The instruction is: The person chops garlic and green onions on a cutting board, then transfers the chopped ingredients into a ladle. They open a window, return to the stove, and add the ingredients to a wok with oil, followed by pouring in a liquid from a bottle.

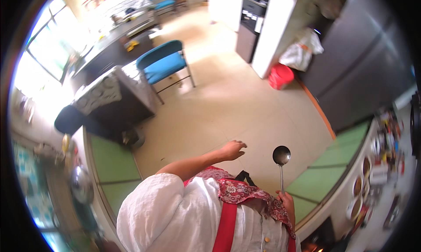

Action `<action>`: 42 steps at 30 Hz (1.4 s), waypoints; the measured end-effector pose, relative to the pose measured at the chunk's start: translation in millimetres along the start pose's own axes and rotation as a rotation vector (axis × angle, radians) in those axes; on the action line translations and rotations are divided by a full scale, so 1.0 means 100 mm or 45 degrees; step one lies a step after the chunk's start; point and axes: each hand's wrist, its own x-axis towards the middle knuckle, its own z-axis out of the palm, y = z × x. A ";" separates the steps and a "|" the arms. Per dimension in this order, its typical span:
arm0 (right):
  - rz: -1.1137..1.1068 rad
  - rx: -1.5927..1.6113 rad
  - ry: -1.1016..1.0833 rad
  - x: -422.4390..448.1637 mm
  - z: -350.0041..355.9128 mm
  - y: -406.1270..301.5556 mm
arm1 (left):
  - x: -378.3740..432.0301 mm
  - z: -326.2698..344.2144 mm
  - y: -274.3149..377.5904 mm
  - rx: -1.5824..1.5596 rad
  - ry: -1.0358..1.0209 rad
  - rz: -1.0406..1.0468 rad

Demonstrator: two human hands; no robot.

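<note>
My right hand (pixel 286 201) grips the handle of a metal ladle (pixel 281 156), low beside my body. The round ladle bowl points away from me, over the floor, and its inside looks dark. My left hand (pixel 233 150) hangs in the air over the floor tiles in front of me. Its fingers are loosely bent, with nothing in them. Below my hands show the red patterned apron (pixel 241 191) and the white shirt (pixel 154 209) that I wear.
Green cabinets (pixel 329 169) run under the right counter, which bears several bowls (pixel 357 186) and jars. A flame glows at the lower right. Another green cabinet (pixel 113 160) stands left. Farther off are a blue chair (pixel 164 66), a red bucket (pixel 280 76) and a dark refrigerator (pixel 358 64).
</note>
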 end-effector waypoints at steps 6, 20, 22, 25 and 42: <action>0.100 -0.169 -0.430 1.16 0.82 -0.96 | -0.94 -0.42 -0.93 -0.178 0.427 -0.593; 0.296 -0.109 -0.654 3.02 3.26 -2.65 | -0.64 -2.34 -2.23 -0.130 0.970 -0.884; 0.303 -0.120 -0.629 3.25 3.46 -2.86 | -0.46 -2.67 -2.35 -0.168 1.023 -0.893; 0.334 -0.141 -0.597 3.68 3.70 -3.19 | -0.16 -2.94 -2.71 -0.117 1.133 -0.852; 0.128 -0.463 -0.737 6.61 5.59 -6.15 | 2.90 -5.52 -4.49 -0.242 1.584 -0.844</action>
